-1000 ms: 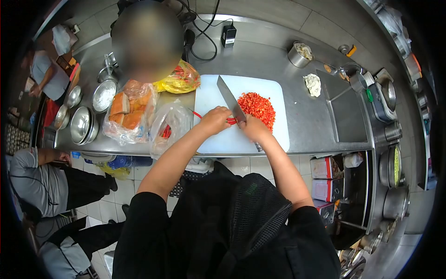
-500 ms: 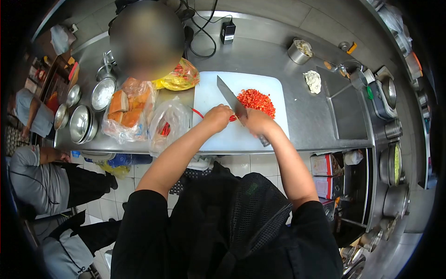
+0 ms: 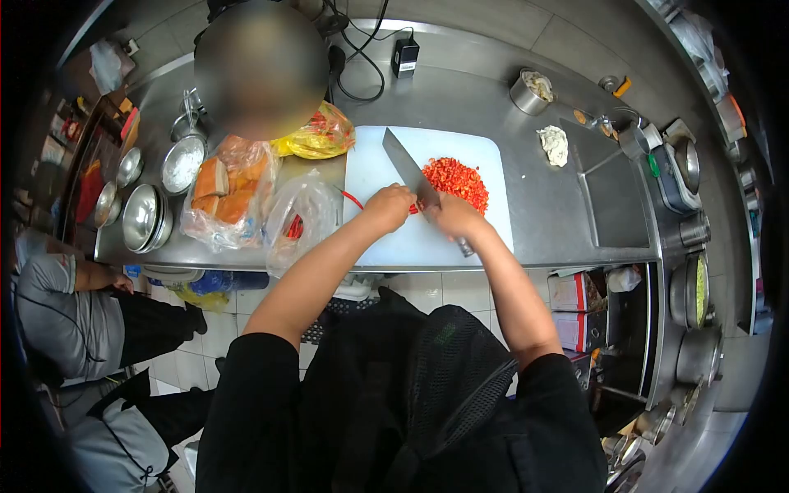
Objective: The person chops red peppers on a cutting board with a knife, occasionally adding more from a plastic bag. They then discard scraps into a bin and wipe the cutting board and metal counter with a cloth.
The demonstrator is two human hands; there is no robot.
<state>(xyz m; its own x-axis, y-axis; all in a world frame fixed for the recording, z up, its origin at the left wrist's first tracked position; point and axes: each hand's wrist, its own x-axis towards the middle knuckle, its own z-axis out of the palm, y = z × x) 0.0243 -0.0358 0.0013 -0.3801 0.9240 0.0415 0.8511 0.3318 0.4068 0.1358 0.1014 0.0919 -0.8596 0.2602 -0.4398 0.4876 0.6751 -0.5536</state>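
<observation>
My right hand [image 3: 457, 217] is closed around the handle of a cleaver [image 3: 404, 164], whose broad blade points up and left over the white cutting board [image 3: 376, 251]. My left hand [image 3: 389, 207] is closed on red chilies; one chili [image 3: 352, 199] sticks out to its left, and a bit of red shows between the hand and the blade. Right of the blade lies a heap of chopped red chili [image 3: 457, 182]. A clear plastic bag [image 3: 306, 205] with more red chilies sits left of the board.
Bagged bread [image 3: 220, 197], a yellow bag [image 3: 319, 135] and metal bowls [image 3: 141, 218] stand on the left. Toward the right are a pot [image 3: 531, 92], a white crumpled lump [image 3: 553, 145] and a sink [image 3: 616, 197]. Co-workers [image 3: 62, 304] stand at lower left.
Both hands and the cleaver stay in nearly the same place, with only slight shifts. A co-worker at the far left has moved mostly out of view.
</observation>
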